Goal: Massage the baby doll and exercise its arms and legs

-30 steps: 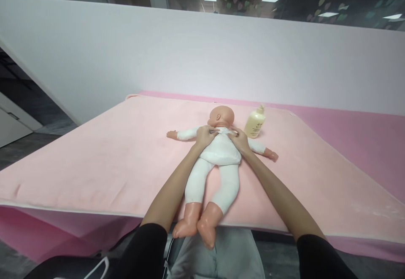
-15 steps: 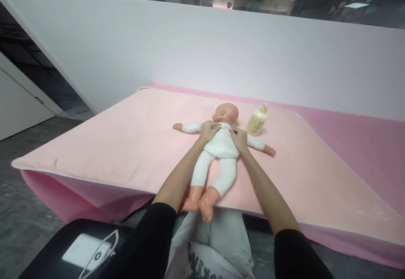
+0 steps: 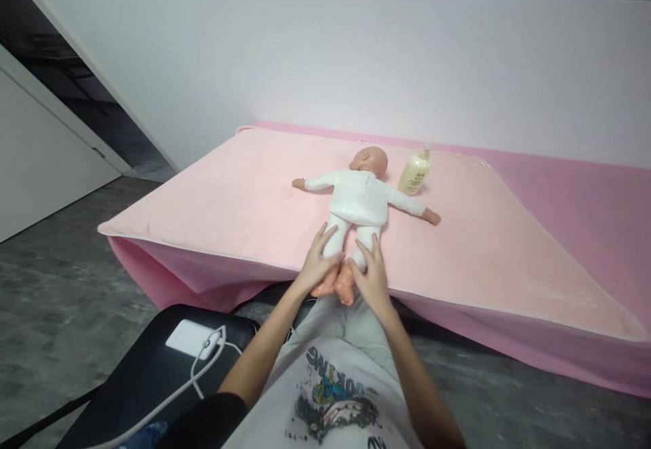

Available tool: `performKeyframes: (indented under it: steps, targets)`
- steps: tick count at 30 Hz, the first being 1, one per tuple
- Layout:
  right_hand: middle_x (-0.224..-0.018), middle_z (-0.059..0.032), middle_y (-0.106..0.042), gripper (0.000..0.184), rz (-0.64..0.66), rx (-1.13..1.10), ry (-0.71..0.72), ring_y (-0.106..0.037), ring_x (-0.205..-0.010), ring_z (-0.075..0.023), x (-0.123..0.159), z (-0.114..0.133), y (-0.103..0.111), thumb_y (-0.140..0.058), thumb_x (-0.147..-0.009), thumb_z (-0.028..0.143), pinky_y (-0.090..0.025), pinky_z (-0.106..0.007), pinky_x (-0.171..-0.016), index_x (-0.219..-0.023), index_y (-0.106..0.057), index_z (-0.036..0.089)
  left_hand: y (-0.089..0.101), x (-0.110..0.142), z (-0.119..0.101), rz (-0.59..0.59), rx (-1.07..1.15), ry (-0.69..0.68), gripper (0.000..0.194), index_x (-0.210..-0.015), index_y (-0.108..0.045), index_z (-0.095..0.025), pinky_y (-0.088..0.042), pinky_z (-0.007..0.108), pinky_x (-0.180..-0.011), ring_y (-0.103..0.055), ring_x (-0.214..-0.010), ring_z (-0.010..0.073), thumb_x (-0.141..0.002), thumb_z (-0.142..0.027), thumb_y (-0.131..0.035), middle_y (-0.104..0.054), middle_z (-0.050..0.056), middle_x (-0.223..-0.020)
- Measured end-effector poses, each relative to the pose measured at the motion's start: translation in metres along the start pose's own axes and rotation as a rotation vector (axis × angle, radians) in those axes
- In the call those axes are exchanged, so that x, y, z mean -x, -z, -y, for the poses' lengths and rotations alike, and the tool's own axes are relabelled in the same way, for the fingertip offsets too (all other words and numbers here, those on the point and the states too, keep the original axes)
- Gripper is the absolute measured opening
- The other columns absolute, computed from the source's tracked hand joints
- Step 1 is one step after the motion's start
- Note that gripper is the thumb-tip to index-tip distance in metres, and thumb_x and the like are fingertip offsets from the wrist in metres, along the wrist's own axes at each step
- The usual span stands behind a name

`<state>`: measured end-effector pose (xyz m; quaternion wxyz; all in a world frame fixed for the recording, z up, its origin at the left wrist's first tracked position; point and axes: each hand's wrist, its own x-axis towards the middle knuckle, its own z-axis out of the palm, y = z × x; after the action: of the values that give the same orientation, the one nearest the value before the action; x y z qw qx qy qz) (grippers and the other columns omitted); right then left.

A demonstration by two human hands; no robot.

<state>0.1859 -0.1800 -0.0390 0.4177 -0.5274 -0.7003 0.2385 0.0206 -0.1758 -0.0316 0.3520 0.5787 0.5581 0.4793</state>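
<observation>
A baby doll (image 3: pixel 360 198) with a white cloth body lies stretched out, arms spread, its bare head away from me and its feet over the near edge of the table. My left hand (image 3: pixel 319 259) rests on the doll's lower leg on the left, fingers spread and thumb across the leg. On the other leg lies my right hand (image 3: pixel 373 274), fingers apart and pointing up the leg. The doll's feet (image 3: pixel 346 283) show between my hands. Beyond the doll's right-hand arm stands a pale yellow pump bottle (image 3: pixel 414 172).
A light pink blanket (image 3: pixel 244 198) covers the table over a darker pink cloth (image 3: pixel 574 194). A white wall (image 3: pixel 325 55) rises behind it. To the left, a white power bank (image 3: pixel 192 338) with a cable lies on a black chair (image 3: pixel 137 347).
Both hands have slid from the doll's upper body down to its lower legs, towards me. My view has tilted downward. The bottle stays beside the doll.
</observation>
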Motion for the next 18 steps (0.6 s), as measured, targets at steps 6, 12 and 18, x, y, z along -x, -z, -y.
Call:
performKeyframes:
  steps: [6, 12, 18]
  targets:
    - [-0.157, -0.011, -0.033, 0.037, -0.059, -0.017, 0.021, -0.035, -0.144, -0.0278, 0.045, 0.025, -0.002, -0.052, -0.09, 0.037, -0.034, -0.043, -0.116, -0.119, -0.068, 0.021, -0.003, 0.038, -0.005, -0.001, 0.089, 0.035, 0.066, -0.141, -0.051, -0.024, -0.029, 0.039, -0.119, -0.026, -0.149, 0.0264, -0.078, -0.029, -0.069, -0.02, 0.009, -0.164]
    - [-0.14, -0.0146, -0.054, 0.031, -0.204, -0.132, -0.023, -0.051, -0.132, -0.0272, 0.046, 0.02, 0.012, -0.052, -0.087, 0.032, -0.041, -0.047, -0.111, -0.108, -0.071, 0.019, -0.012, 0.069, -0.003, 0.017, 0.203, 0.049, 0.062, -0.141, -0.05, -0.026, -0.04, 0.038, -0.113, -0.039, -0.142, 0.0273, -0.081, -0.035, -0.066, -0.021, 0.009, -0.163]
    - [-0.138, -0.0139, -0.056, 0.03, -0.404, -0.037, 0.099, -0.047, -0.136, -0.0308, 0.109, 0.017, -0.014, -0.051, -0.089, 0.028, -0.039, -0.058, -0.111, -0.113, -0.068, 0.025, -0.005, 0.098, 0.006, -0.066, 0.228, 0.041, 0.046, -0.129, -0.06, -0.023, -0.046, 0.038, -0.108, -0.056, -0.127, 0.0239, -0.087, -0.042, -0.059, -0.058, 0.01, -0.139]
